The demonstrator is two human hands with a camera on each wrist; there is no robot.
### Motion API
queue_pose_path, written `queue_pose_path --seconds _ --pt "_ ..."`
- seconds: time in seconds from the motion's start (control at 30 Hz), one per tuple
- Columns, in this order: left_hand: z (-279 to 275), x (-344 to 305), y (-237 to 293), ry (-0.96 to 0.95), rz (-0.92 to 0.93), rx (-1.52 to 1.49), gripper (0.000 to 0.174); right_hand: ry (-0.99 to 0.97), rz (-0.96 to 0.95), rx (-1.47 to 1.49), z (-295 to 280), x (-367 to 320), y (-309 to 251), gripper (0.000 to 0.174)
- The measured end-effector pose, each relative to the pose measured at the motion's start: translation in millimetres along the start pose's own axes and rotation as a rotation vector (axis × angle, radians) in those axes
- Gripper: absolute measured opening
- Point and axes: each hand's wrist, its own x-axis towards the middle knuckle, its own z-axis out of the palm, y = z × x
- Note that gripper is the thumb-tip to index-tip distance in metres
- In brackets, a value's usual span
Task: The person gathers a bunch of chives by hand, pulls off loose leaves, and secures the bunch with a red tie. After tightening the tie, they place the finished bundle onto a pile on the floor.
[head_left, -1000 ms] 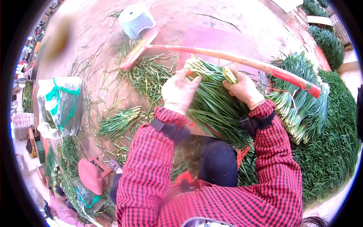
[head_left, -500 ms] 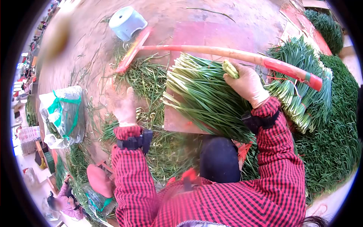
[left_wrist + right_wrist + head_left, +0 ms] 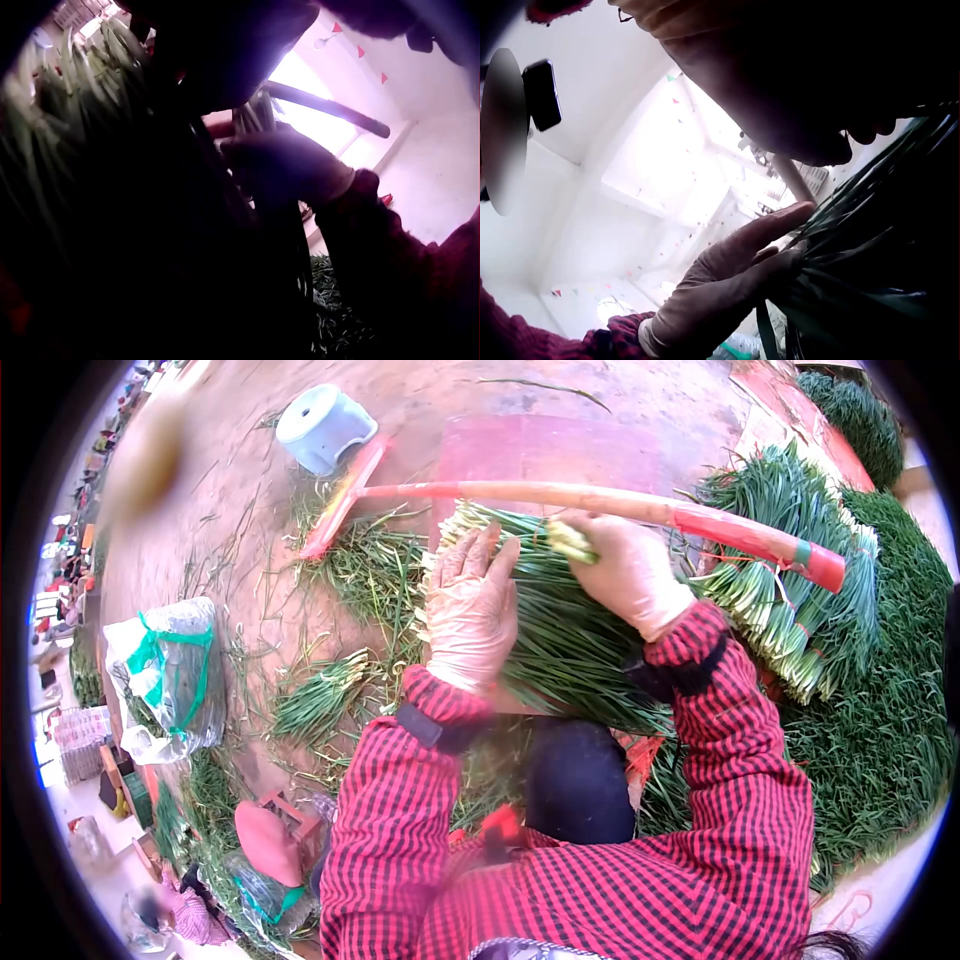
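Note:
A broad pile of garlic chives (image 3: 570, 630), pale cut ends toward the upper left, lies in front of the person in the head view. The gloved left hand (image 3: 470, 605) lies over the pale-end side of this pile, fingers extended onto the stalks. In the right wrist view the left hand (image 3: 735, 277) touches the stalks with thumb and fingers. The gloved right hand (image 3: 630, 565) grips a small bunch of garlic chives (image 3: 572, 541) above the pile, its pale ends poking out past the fingers. The left wrist view is mostly dark, with the right hand (image 3: 292, 161) in outline.
A long red-ended pole (image 3: 600, 502) with a broad head crosses beyond the pile. Tied chive bundles (image 3: 790, 590) and a green heap (image 3: 890, 740) lie at the right. A white stool (image 3: 325, 428), loose trimmings (image 3: 370, 575) and a wrapped bag (image 3: 170, 675) are at the left.
The left hand swung left off the pile, then came back over the pale ends. The right hand kept its bunch and has shifted slightly left.

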Motion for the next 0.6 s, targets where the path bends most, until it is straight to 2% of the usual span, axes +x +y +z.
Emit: queue_pose_path --seconds 0.07,0.2,0.23,0.27,0.37,0.4,0.47,0.53,0.6 --pt "6 -5 -1 0.002 -0.019 -0.04 0.044 -0.006 -0.152 -0.018 19 11 4 0.03" --pt "9 -9 -4 0.016 -0.019 -0.093 0.046 -0.136 -0.172 -0.162 23 24 4 0.017" --pt "10 -9 -6 0.023 -0.008 -0.108 0.047 -0.028 -0.179 -0.127 23 21 3 0.011" --pt "10 -10 -6 0.032 0.003 -0.125 0.048 -0.102 -0.095 -0.12 16 17 5 0.022" --pt "7 -14 -7 0.025 -0.012 -0.15 0.047 -0.077 -0.067 -0.137 -4 -1 10 0.028" --pt "8 -15 -8 0.026 -0.021 -0.153 0.047 -0.035 -0.105 -0.1 -7 -8 19 0.028" --pt "9 -16 -9 0.032 -0.032 -0.19 0.047 -0.034 -0.043 0.014 -25 -21 20 0.028" --pt "8 -18 -8 0.037 -0.052 -0.212 0.047 -0.052 0.001 -0.035 -48 -36 25 0.029" --pt "6 -19 -10 0.024 -0.044 -0.206 0.046 -0.096 0.198 -0.019 -70 -52 32 0.033"
